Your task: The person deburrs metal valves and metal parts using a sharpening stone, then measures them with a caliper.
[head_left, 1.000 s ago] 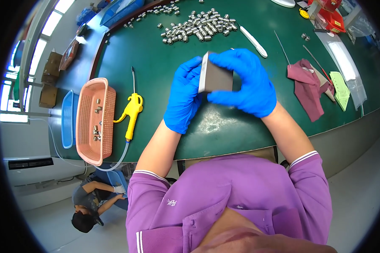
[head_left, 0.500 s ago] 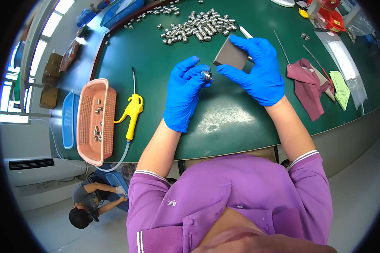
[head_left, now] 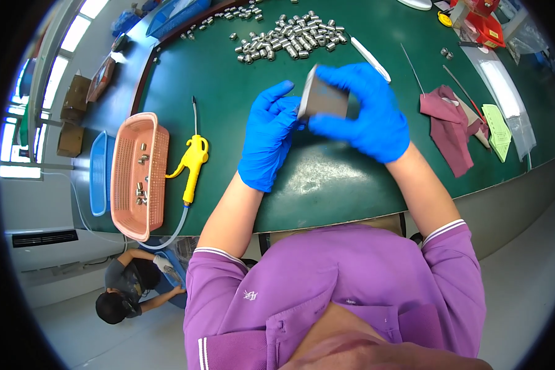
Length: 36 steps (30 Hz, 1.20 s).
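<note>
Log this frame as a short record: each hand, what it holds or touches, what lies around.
Right hand: blue-gloved, gripping a grey-brown block
Left hand: blue-gloved, curled beside the block; anything held is hidden
Surface: green tabletop
Beyond hands: pile of metal cylinders, white pen-like tool
Left side: yellow air gun, pink basket with metal parts inside
Right side: maroon cloth

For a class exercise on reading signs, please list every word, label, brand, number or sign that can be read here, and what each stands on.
No text is clear enough to quote.
Green paper sheet: fine print, too small to read.
Yellowish label on the red bin: too small to read.
White emblem on the purple shirt: too small to make out.
</note>
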Each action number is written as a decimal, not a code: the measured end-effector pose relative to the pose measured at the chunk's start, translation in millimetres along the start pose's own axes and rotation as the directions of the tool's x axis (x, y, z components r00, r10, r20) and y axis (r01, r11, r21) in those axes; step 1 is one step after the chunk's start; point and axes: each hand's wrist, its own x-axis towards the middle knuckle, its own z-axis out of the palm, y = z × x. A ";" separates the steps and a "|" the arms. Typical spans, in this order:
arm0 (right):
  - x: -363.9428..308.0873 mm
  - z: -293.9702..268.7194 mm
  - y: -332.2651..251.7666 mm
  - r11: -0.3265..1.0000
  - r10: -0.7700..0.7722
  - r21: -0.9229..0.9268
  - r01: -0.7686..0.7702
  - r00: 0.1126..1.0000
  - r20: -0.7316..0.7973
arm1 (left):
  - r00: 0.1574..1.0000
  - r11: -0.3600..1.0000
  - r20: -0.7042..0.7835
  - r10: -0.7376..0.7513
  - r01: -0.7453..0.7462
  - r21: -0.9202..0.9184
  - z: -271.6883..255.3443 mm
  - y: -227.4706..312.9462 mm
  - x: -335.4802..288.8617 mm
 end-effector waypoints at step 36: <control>2.6 3.6 3.0 0.990 0.096 -0.088 -0.107 0.988 -0.118 | 0.990 0.985 0.072 -0.125 0.132 -0.106 -3.9 -4.1 -5.8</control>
